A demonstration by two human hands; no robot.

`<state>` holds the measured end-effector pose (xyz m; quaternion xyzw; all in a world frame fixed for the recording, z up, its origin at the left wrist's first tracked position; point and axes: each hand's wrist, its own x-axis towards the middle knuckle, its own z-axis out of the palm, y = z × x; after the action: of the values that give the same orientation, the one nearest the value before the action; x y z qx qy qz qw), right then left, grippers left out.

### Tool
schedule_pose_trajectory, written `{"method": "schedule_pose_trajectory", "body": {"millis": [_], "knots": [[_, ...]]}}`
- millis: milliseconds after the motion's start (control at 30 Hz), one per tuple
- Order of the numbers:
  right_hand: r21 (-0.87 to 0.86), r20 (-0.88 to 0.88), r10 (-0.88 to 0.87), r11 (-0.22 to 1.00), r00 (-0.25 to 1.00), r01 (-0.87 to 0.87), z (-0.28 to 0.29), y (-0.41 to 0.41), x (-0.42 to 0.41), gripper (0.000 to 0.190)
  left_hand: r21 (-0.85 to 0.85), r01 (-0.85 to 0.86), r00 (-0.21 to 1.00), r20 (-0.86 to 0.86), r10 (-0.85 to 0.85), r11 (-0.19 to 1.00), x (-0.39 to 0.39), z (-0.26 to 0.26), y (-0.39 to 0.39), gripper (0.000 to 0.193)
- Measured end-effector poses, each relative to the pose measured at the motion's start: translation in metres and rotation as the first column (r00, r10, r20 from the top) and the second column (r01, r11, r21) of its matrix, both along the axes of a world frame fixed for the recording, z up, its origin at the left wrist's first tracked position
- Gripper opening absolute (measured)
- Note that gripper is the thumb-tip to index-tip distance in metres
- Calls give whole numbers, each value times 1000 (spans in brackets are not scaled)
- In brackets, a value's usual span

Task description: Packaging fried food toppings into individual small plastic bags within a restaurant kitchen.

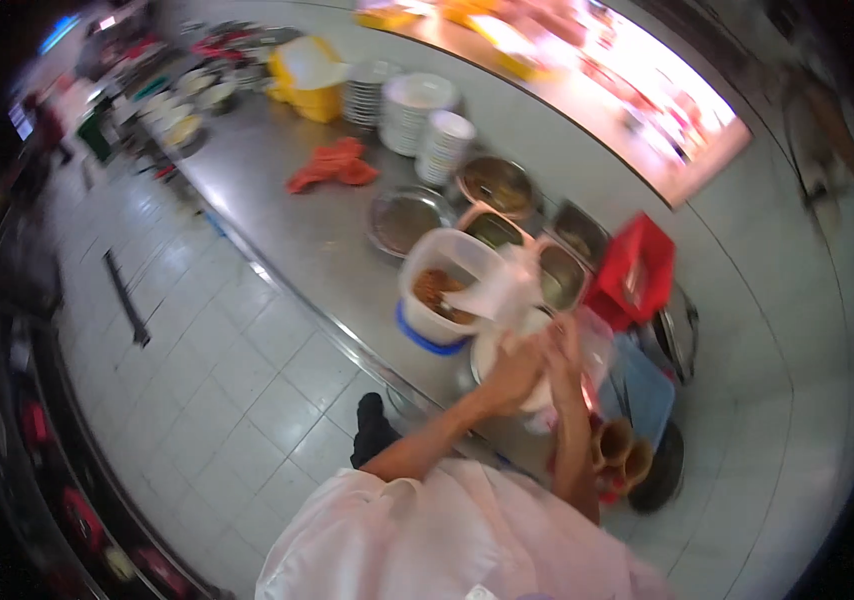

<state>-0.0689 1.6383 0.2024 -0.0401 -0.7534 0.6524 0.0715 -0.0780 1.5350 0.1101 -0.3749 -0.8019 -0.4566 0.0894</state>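
Note:
My left hand (513, 373) and my right hand (563, 346) are close together over a white round surface (483, 356), perhaps a plate or lid. Their fingers bunch around a thin whitish translucent sheet (505, 289), which looks like a plastic bag. This sheet spreads from the fingers across the mouth of a clear plastic tub (427, 251). Reddish-brown food (438, 289) lies inside the tub, partly covered by the sheet. Under the tub is a blue base or lid (427, 336). Motion blur hides the exact finger grip.
Food pans (560, 277), a metal bowl (498, 184) and a red box (633, 270) line the wall side. Stacked white bowls (418, 112), an orange cloth (333, 165) and a round metal tray (408, 221) occupy the steel counter (277, 202). Brown cups (613, 442) stand right of my arm.

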Motion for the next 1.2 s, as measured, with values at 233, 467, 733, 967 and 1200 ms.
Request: {"method": "schedule_pose_trajectory", "body": {"millis": [233, 467, 733, 967, 1200], "knots": [[-192, -20, 192, 962, 981, -192, 23, 26, -41, 52, 96, -40, 989, 148, 25, 995, -48, 26, -5, 25], [83, -19, 373, 925, 928, -370, -9, 56, -55, 41, 85, 10, 990, 139, -21, 996, -65, -1, 5, 26], [-392, 76, 243, 899, 967, -195, -5, 14, -81, 22, 105, -53, 992, 117, 40, 993, -68, 49, -37, 27], [-615, 145, 38, 786, 989, 60, 36, 12, -15, 32, 21, -40, 954, 297, 32, 999, -4, 58, -7, 21], [-403, 42, 114, 911, 993, -87, 45, 13, 15, 39, 204, -74, 951, 309, 8, 976, 18, 88, -18, 29]]}}
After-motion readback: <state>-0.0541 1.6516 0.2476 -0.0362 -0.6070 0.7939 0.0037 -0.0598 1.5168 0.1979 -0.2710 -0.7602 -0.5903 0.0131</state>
